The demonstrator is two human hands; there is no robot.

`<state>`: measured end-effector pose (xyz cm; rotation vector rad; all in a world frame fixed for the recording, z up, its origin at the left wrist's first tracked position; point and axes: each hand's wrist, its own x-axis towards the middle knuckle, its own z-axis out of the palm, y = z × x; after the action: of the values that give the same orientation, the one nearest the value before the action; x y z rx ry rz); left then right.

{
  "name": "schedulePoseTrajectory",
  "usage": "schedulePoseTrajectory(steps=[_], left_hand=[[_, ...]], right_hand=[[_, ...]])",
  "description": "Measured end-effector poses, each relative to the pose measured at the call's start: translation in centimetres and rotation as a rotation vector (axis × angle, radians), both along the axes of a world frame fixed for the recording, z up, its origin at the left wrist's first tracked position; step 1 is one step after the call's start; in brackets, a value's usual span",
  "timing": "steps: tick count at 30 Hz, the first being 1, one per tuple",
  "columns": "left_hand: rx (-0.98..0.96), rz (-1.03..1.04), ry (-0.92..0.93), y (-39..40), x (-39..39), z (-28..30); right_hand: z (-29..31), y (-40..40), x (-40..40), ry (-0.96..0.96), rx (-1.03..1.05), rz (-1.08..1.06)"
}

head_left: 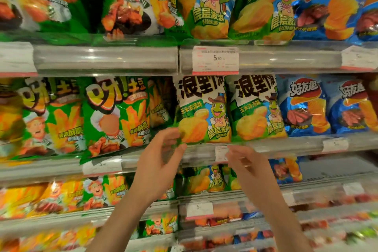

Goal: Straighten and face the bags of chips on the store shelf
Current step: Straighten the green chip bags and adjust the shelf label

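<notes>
A green and white chip bag with a frog (202, 108) stands upright on the middle shelf (286, 146). My left hand (161, 159) pinches its lower left corner between thumb and fingertips. My right hand (245, 161) hovers just under the shelf lip, fingers loosely curled, holding nothing, below a second frog bag (255, 106). Left of them, a green fries bag (116, 116) leans with its bottom over the shelf edge.
Blue chip bags (302, 106) fill the right of the middle shelf. The upper shelf (106, 59) carries the same brands with a price tag (215, 59). Lower shelves hold more bags (204, 180) and a gap at the right (335, 168).
</notes>
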<state>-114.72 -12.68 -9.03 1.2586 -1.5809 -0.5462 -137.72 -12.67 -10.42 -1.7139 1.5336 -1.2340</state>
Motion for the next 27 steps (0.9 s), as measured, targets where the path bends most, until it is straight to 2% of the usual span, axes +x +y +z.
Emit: schedulePoseTrajectory(steps=[8, 15, 22, 27], left_hand=[[0.104, 0.073, 0.138, 3.4, 2.2, -0.8], [0.056, 0.198, 0.149, 5.5, 4.0, 0.3], [-0.128, 0.393, 0.136, 5.0, 7.0, 0.8], [-0.287, 0.532, -0.041, 2.8, 9.8, 1.0]], right_hand=[[-1.5, 1.5, 0.2, -0.06, 0.055, 0.079], [-0.9, 0.1, 2.1, -0.144, 0.094, 0.158], [0.8, -0.2, 4.8, -0.134, 0.081, 0.196], [2.5, -0.6, 9.3, -0.144, 0.009, 0.241]])
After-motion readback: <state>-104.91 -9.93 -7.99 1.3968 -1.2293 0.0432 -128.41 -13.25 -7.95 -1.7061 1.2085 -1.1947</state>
